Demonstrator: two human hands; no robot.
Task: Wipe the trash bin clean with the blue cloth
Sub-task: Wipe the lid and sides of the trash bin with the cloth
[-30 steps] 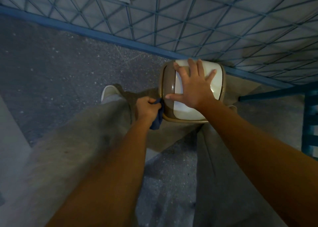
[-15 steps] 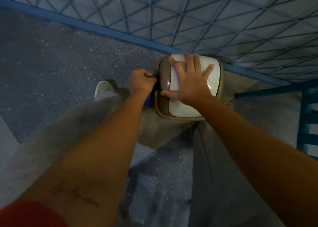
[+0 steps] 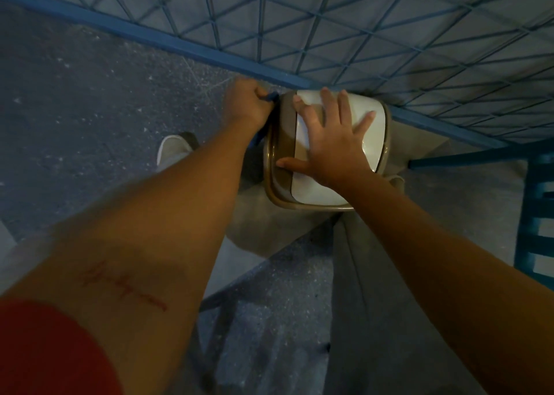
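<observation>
Sliding away from the near corner, the left hand has carried the blue cloth along the bin's left side up to its far corner by the wall. Its fingers are clenched round the cloth, pressing it against the brown rim. Only scraps of blue show past the fist. The trash bin stands on the floor between the person's legs. Spread flat, fingers apart, the right hand bears down on the white lid, probably to steady the bin against the sideways rubbing.
</observation>
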